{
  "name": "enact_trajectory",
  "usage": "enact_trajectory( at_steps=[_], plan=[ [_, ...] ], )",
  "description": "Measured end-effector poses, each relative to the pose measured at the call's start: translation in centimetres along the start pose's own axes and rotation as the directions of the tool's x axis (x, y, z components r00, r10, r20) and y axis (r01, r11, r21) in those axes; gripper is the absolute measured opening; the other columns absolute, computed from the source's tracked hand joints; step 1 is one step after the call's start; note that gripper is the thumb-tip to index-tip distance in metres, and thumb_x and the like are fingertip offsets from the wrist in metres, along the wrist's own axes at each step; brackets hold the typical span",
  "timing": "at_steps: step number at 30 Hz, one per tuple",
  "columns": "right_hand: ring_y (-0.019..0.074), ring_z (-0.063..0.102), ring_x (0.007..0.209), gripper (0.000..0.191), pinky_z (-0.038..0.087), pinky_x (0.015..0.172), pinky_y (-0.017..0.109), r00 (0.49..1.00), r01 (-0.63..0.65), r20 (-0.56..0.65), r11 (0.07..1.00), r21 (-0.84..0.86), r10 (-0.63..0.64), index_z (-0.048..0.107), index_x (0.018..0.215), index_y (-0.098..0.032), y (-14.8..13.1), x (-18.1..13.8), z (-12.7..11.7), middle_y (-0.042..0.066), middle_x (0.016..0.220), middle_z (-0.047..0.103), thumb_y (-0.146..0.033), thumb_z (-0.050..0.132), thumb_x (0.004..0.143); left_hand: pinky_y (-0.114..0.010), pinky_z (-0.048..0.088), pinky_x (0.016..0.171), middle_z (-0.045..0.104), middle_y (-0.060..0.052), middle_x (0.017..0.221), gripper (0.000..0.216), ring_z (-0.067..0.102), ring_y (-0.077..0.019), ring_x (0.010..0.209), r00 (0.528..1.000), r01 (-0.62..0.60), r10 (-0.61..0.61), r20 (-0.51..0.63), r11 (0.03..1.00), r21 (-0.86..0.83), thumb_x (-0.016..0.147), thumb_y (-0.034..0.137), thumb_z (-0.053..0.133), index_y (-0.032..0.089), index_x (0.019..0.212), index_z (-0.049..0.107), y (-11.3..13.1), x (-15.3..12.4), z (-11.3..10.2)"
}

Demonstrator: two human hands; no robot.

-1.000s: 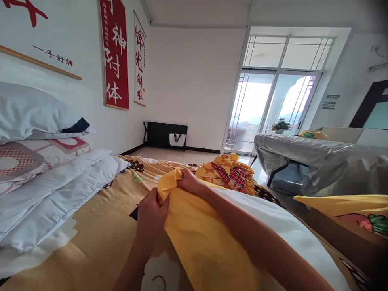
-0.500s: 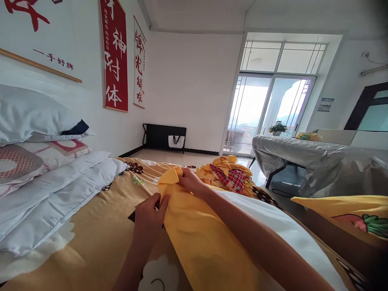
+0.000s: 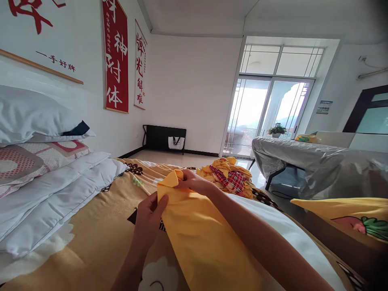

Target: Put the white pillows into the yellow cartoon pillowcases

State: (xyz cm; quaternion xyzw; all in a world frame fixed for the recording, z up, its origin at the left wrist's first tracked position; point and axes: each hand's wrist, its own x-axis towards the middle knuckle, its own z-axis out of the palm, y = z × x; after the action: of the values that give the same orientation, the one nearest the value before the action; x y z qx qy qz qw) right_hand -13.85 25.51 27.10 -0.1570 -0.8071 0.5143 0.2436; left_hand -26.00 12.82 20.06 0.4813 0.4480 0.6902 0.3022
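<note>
A plain yellow pillowcase (image 3: 203, 234) stretches from my hands toward me over the bed. My left hand (image 3: 151, 214) pinches its left edge, with the thumb on top of the cloth. Farther up, my right hand (image 3: 194, 182) grips the far end, where a corner is folded over. Under and beside my right forearm lies a white pillow (image 3: 281, 226), partly covered by the arm. The fingertips of my right hand are partly hidden behind the fabric.
White pillows (image 3: 60, 202) are stacked at the left on the tan patterned blanket (image 3: 100, 238). A heap of yellow and red checked cloth (image 3: 226, 173) lies ahead. At right are a yellow printed pillow (image 3: 348, 214) and a plastic-covered table (image 3: 309, 157).
My right hand has shifted slightly and turned at the folded far corner. The left hand keeps its pinch, its thumb lying flatter on the cloth. The view has moved very little.
</note>
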Motion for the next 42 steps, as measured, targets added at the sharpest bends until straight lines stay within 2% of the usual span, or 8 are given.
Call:
enact_trajectory(
  at_steps=[7,14,18,21,26,34,39,42],
  plan=[
    [0.0103,0.048,0.061,0.033,0.041,0.056,0.021,0.994,0.015,0.113,0.989,-0.147,0.002,0.059,0.062,-0.014,-2.1,-0.5,0.0,-0.004,0.062,0.054,-0.037,0.081,0.052,-0.024,0.039,0.054,0.05,0.0,0.06,0.037,0.043,-0.0127,0.056,0.99,-0.036,0.031,0.135,0.999,0.038,0.076,0.052,0.06,0.016,0.081,0.064,0.3,-0.3,-0.1],
    [0.0074,0.035,0.057,0.038,0.031,0.05,0.021,0.993,0.113,0.059,0.969,-0.219,-0.102,0.05,0.055,-0.015,-1.5,-0.1,0.5,-0.006,0.057,0.043,-0.043,0.075,0.057,-0.02,0.031,0.047,0.036,0.004,0.052,0.034,0.037,-0.0097,0.052,0.991,-0.063,0.088,-0.106,0.973,0.22,0.072,0.041,0.059,0.019,0.053,0.042,-0.3,0.2,-0.7],
    [0.0066,0.031,0.055,0.038,0.026,0.048,0.02,0.992,0.094,-0.07,0.977,-0.192,-0.109,0.048,0.055,-0.016,-0.7,0.5,1.5,-0.006,0.055,0.039,-0.042,0.075,0.056,-0.022,0.04,0.052,0.055,0.001,0.062,0.028,0.05,-0.0141,0.06,0.996,-0.02,0.035,-0.076,0.98,0.198,0.066,0.045,0.065,0.018,0.068,0.057,0.2,0.4,-0.5],
    [0.0069,0.032,0.056,0.038,0.028,0.048,0.02,0.983,0.107,-0.132,0.98,-0.17,-0.131,0.047,0.054,-0.016,-0.7,0.7,2.6,-0.006,0.055,0.04,-0.041,0.076,0.054,-0.026,0.04,0.053,0.063,-0.005,0.066,0.04,0.055,-0.0202,0.064,0.986,0.079,-0.014,-0.163,0.913,0.4,0.06,0.055,0.068,0.017,0.072,0.062,0.1,0.5,0.4],
    [0.0092,0.041,0.061,0.027,0.035,0.055,0.021,0.983,0.18,0.001,0.96,-0.217,-0.184,0.057,0.058,-0.014,-1.1,0.8,2.9,-0.003,0.061,0.05,-0.034,0.074,0.058,-0.03,0.034,0.053,0.059,-0.008,0.056,0.034,0.053,-0.0217,0.057,0.972,0.124,0.028,-0.234,0.783,0.609,0.068,0.051,0.061,0.021,0.055,0.054,-1.0,1.0,0.9],
    [0.015,0.053,0.087,0.021,0.041,0.076,0.025,0.967,0.176,0.233,0.937,-0.301,-0.107,0.066,0.086,-0.015,-0.9,0.5,-1.7,0.0,0.089,0.062,-0.02,0.063,0.066,-0.028,0.028,0.05,0.044,-0.001,0.041,0.032,0.043,-0.0151,0.047,0.984,0.04,0.078,-0.159,0.778,0.627,0.071,0.035,0.049,0.023,0.043,0.038,-0.6,0.7,0.3],
    [0.0125,0.05,0.071,0.018,0.04,0.063,0.023,0.913,0.069,0.396,0.924,-0.375,0.093,0.064,0.082,-0.014,1.9,0.6,-2.3,-0.002,0.076,0.057,-0.029,0.062,0.072,-0.025,0.035,0.05,0.054,0.001,0.052,0.011,0.048,-0.0144,0.051,0.971,-0.075,0.181,-0.154,0.849,0.523,0.066,0.027,0.046,0.022,0.057,0.046,-1.3,0.3,1.6],
    [0.0116,0.048,0.066,0.026,0.04,0.062,0.023,0.92,0.043,0.38,0.937,-0.347,0.099,0.062,0.077,-0.014,3.2,1.0,-2.1,-0.003,0.069,0.054,-0.039,0.068,0.07,-0.025,0.038,0.053,0.059,0.0,0.059,0.01,0.052,-0.0158,0.055,0.97,-0.129,0.216,-0.11,0.844,0.521,0.065,0.025,0.044,0.021,0.069,0.052,-1.3,0.3,1.6]
  ],
)
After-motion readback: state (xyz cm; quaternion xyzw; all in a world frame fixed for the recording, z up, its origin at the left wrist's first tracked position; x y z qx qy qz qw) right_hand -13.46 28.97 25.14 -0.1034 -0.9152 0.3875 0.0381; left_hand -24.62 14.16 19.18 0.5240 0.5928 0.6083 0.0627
